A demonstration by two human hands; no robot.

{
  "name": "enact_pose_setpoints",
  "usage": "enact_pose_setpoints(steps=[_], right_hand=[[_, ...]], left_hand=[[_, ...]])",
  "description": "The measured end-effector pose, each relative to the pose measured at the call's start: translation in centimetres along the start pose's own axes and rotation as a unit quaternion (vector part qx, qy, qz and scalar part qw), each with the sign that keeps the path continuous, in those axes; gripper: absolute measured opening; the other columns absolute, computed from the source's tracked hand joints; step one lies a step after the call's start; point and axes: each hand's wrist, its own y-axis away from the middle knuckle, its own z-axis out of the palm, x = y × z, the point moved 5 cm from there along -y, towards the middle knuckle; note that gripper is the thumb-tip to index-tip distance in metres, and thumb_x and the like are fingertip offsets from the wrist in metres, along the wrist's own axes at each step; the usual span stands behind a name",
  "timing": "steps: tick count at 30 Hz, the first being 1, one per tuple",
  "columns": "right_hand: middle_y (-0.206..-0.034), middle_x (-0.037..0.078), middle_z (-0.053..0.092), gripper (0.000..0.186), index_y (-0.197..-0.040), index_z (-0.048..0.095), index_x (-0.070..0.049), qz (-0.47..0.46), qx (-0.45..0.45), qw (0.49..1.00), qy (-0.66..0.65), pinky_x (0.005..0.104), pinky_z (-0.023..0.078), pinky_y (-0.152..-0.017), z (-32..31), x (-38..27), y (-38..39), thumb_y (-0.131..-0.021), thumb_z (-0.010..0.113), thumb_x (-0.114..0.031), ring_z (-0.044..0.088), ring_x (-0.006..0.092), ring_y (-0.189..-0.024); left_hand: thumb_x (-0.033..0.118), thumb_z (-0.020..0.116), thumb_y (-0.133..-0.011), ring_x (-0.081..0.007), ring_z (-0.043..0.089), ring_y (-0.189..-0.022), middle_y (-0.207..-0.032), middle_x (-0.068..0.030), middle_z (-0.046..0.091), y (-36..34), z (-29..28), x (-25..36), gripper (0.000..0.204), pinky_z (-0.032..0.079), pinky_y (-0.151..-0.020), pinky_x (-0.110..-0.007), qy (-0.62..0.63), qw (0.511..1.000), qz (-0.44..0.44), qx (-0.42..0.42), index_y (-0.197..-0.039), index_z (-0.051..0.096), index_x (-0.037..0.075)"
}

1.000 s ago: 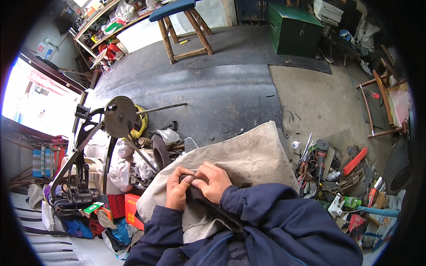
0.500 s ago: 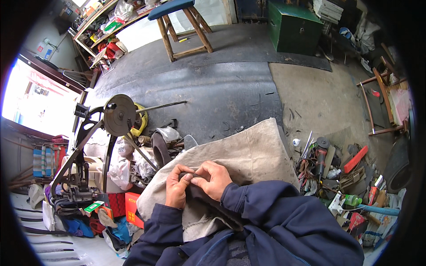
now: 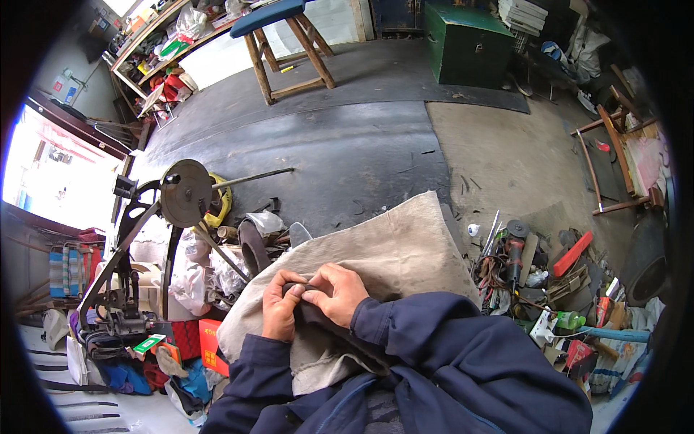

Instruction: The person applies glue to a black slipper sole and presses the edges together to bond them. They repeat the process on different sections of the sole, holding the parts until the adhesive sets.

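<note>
My left hand and my right hand are close together over my lap. Both are closed, thumbs and fingers pinching the upper edge of a dark, soft strip-like piece. Its exact kind cannot be made out. From the fingers it hangs down toward my jacket, and its lower end runs into the folds there. Under it a beige cloth with small stains covers my lap. Whatever lies between the pressed fingertips is hidden.
At left stands a black hand-cranked machine with a round wheel, bags and scraps around it. To the right lie an angle grinder, a red bar and mixed tools. Farther off are a blue-topped stool and a green chest.
The whole scene has slid slightly left in the view. Both hands keep their pinch on the dark piece, with hardly any shift of the fingers.
</note>
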Motion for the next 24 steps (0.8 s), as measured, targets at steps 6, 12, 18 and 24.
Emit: enact_pose_setpoints(steps=[6,12,18,24], right_hand=[[-0.088,0.014,0.064,0.022,-0.088,0.064,-0.001,-0.039,0.006,0.999,0.034,0.0400,0.052,-0.073,-0.05,-0.30,-0.09,-0.083,0.081,-0.014,0.065,0.0301,-0.080],[-0.089,0.013,0.063,0.020,-0.089,0.063,-0.001,0.002,-0.008,1.000,0.010,0.0402,0.052,-0.075,-0.01,-0.12,-0.04,-0.084,0.080,-0.011,0.065,0.0313,-0.082],[-0.088,0.013,0.062,0.019,-0.088,0.063,0.000,-0.033,0.001,0.999,0.040,0.0372,0.051,-0.074,-0.28,-0.76,0.00,-0.085,0.079,-0.008,0.064,0.0280,-0.082],[-0.085,0.011,0.061,0.020,-0.087,0.063,-0.001,0.032,-0.009,0.998,-0.049,0.0362,0.051,-0.069,0.06,-0.19,0.05,-0.083,0.081,-0.010,0.063,0.0245,-0.074]], left_hand=[[0.002,0.062,-0.095,-0.0115,0.060,-0.092,-0.100,-0.0033,0.065,-0.03,0.05,-0.01,0.009,0.049,-0.089,-0.026,-0.010,1.000,-0.005,-0.004,-0.104,0.062,0.004],[0.003,0.062,-0.094,-0.0115,0.060,-0.094,-0.101,-0.0032,0.065,0.08,0.24,0.32,0.010,0.048,-0.089,-0.026,-0.019,1.000,0.000,0.000,-0.104,0.062,0.004],[0.006,0.063,-0.095,-0.0108,0.059,-0.093,-0.100,-0.0028,0.065,0.09,0.53,0.63,0.009,0.048,-0.089,-0.026,-0.036,0.999,0.001,-0.005,-0.104,0.062,0.004],[0.005,0.065,-0.094,-0.0088,0.056,-0.091,-0.096,-0.0003,0.064,0.15,0.27,0.49,0.007,0.045,-0.085,-0.024,-0.010,1.000,0.000,-0.002,-0.101,0.064,0.005]])
